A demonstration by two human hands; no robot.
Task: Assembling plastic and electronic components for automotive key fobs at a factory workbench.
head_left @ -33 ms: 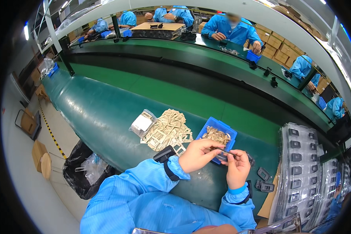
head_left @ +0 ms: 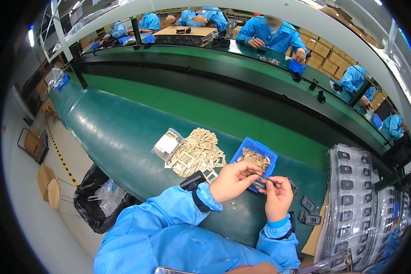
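Left hand [head_left: 235,180] and right hand [head_left: 278,194] both pinch a small dark part [head_left: 260,183] between fingertips, just on the near side of the blue tub [head_left: 271,159]; fingers hide most of the part. The step in hand looks like close two-handed work on that one piece. A next move seems to call for steady fingertips, with one hand supporting the part if the other lets go.

The tub's wall sits right behind the fingers; whether they touch it, I cannot tell. To the left, the pile of pale frames [head_left: 194,153] lies near the black wrist box [head_left: 193,181], so a leftward swing could brush it. Dark frames [head_left: 308,203] lie right of the right hand, with clear trays [head_left: 357,201] beyond. More room appears along the worktop [head_left: 118,128] past the pile.
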